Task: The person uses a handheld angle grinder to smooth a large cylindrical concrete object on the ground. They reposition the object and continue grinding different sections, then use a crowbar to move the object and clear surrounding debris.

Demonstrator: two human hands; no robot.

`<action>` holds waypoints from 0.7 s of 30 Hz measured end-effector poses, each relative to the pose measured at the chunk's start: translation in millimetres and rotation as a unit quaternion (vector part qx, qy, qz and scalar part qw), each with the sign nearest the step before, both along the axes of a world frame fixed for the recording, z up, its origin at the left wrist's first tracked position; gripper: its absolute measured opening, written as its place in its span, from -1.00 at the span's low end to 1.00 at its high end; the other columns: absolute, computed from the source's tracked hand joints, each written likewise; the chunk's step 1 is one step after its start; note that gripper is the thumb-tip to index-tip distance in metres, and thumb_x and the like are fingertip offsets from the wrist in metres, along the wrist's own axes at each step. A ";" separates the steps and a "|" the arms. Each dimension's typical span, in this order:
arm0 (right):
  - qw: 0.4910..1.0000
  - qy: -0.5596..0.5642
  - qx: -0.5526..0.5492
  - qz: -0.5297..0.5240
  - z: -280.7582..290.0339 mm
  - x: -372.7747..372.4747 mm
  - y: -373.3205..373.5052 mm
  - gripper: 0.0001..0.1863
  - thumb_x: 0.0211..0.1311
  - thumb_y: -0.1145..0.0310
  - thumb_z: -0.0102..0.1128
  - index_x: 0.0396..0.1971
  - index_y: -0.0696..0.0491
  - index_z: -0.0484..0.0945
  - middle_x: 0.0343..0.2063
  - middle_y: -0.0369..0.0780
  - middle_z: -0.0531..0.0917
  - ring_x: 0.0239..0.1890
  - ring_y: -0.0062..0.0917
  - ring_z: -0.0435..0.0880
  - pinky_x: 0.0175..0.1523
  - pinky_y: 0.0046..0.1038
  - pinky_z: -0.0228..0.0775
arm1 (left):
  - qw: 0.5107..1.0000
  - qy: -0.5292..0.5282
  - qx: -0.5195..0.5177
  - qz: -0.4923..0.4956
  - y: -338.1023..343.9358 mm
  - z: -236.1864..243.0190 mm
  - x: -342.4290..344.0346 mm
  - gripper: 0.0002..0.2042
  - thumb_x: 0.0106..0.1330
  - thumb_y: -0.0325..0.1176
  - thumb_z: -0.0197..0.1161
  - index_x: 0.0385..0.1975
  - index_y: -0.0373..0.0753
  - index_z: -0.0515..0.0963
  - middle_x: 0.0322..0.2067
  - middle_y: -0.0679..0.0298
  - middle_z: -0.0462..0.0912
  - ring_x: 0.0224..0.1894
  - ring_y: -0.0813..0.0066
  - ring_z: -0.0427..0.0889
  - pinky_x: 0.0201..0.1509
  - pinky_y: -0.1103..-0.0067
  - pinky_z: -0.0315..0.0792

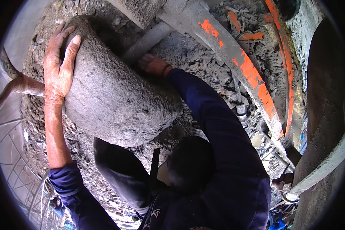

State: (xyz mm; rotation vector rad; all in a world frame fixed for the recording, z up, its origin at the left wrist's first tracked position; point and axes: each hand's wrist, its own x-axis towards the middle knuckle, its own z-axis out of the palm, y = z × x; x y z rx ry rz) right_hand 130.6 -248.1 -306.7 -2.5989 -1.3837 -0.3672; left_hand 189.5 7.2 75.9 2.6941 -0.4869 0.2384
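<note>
Big grey stone (115,103), rounded, rough-pitted surface, upper left of centre. Sits against crumbly grey rubble (203,61); underside in shadow, contact below not clear.

Left hand (59,63) flat on stone's upper left flank, fingers spread and stretched toward the top edge, palm pressed to the surface. Not wrapped round anything, just laid open against the stone. Bare forearm runs down from it to a rolled dark blue sleeve (71,188) at lower left.

Right hand (153,64) at stone's far upper right side, where stone meets rubble. Knuckles and wrist visible, dark band at wrist; fingers hidden behind stone's edge, so open or closed cannot tell. Touching or just beside the stone there. Dark blue right sleeve (218,126) crosses centre frame down to lower right.

Grey pipe (147,40) angling from above the right hand toward top centre. Beyond it a thick grey curved bar with orange paint patches (249,73), sweeping from top centre down to right. Thinner orange strip (285,61) further right, near a dark curved wall (326,115) at right rim.

Dark rounded shape (189,163) below stone, between the two sleeves, identity unclear. Metal railing (15,153) at far left edge.
</note>
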 end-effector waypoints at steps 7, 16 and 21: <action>0.906 0.382 -0.075 -0.168 25.0 -27.2 -81.6 -0.55 0.33 0.43 0.14 0.22 0.03 0.58 0.01 -0.08 0.75 0.00 -0.17 0.77 0.13 -0.14 0.63 | 1.000 0.018 -0.012 0.003 -1.8 1.2 1.2 -0.55 0.56 -0.03 0.18 0.26 -0.21 0.59 0.41 -0.03 0.44 0.47 0.06 0.41 0.54 0.27 0.26; 0.994 0.083 0.072 0.006 -15.1 -7.0 7.9 -0.52 0.43 0.37 0.05 0.33 -0.08 0.51 0.27 -0.10 0.60 0.37 -0.26 0.53 0.51 -0.16 0.28 | 0.999 0.038 -0.026 0.015 -4.0 2.1 0.9 -0.55 0.57 -0.07 0.18 0.28 -0.24 0.56 0.41 -0.06 0.43 0.47 0.04 0.40 0.54 0.25 0.25; 0.961 0.211 0.157 -0.081 29.3 22.2 53.6 -0.58 0.48 0.26 -0.01 0.26 -0.09 0.57 0.20 -0.07 0.64 0.27 -0.33 0.63 0.39 -0.19 0.40 | 1.000 0.014 0.006 0.010 -2.9 3.4 1.2 -0.57 0.56 -0.11 0.20 0.26 -0.23 0.58 0.41 -0.07 0.43 0.47 0.00 0.40 0.54 0.23 0.24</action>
